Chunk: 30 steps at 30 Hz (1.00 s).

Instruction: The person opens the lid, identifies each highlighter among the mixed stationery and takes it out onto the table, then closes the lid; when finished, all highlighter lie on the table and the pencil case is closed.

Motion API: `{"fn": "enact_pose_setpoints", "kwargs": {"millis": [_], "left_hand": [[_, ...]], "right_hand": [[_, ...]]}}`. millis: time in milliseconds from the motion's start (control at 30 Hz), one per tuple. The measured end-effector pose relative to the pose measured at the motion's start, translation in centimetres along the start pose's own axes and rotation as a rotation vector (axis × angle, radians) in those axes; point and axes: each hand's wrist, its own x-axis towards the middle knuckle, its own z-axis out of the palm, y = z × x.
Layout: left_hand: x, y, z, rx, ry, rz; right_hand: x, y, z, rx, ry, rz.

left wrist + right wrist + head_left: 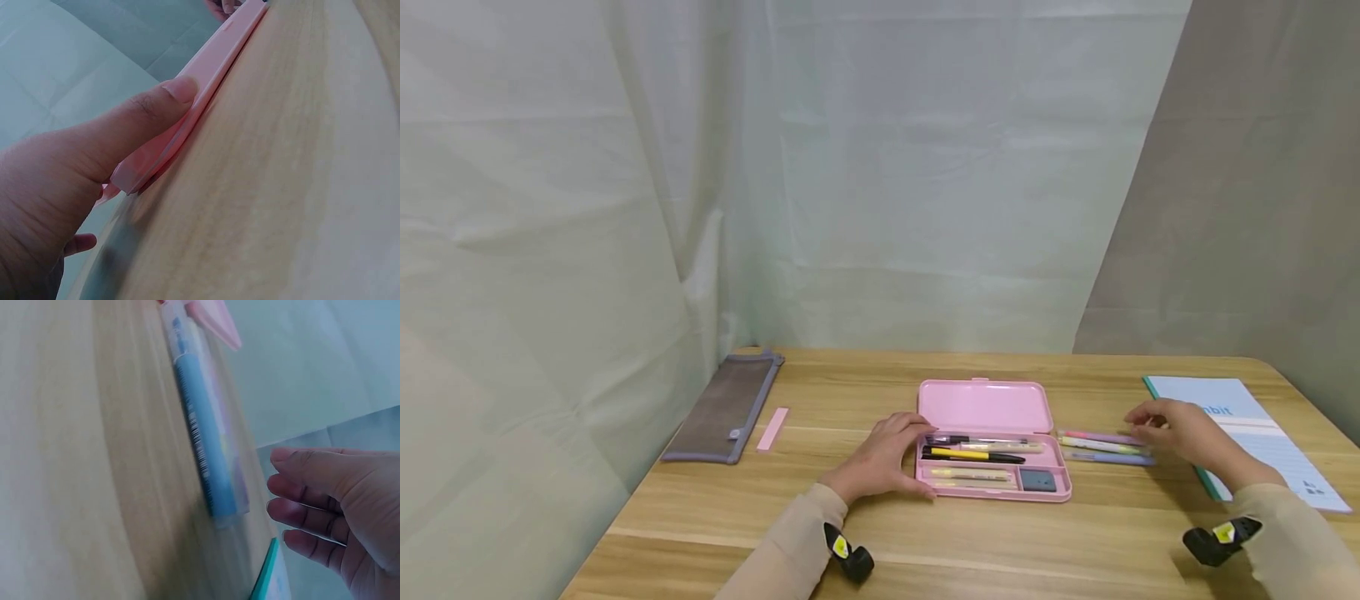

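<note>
A pink pencil case (985, 495) lies on the table with its lid (987, 404) tipped back. My left hand (883, 458) grips its left end, thumb (181, 90) on the front wall and fingers round the far side. Inside are several pens, among them a yellow-and-black pen (973, 455), and a dark grey block (1038, 480) in the front right compartment. Right of the case lie a blue highlighter (209, 437), a yellow one (1097, 446) and a pink-purple one (1105, 437). My right hand (1183, 433), fingers loosely bent and holding nothing, hovers by their right ends.
A white notepad (1285, 442) with a green edge lies at the right, partly beneath my right forearm. On the left are a grey mesh pouch (718, 408) and a small pink strip (772, 429). Pale curtains (925, 183) hang behind the wooden table (1000, 550).
</note>
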Motion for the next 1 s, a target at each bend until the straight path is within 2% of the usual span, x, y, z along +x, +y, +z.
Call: {"fn": "enact_pose_setpoints", "kwargs": {"millis": [333, 533, 1000], "left_hand": [[0.0, 0.1, -0.1, -0.01, 0.004, -0.007], [0.0, 0.0, 0.1, -0.012, 0.008, 0.001], [0.1, -0.2, 0.2, -0.013, 0.012, 0.008]], "right_hand": [[0.5, -2.0, -1.3, -0.048, 0.059, -0.063], [0.8, -3.5, -1.8, -0.05, 0.063, -0.085], [1.4, -6.1, -0.6, 0.017, 0.045, -0.146]]}}
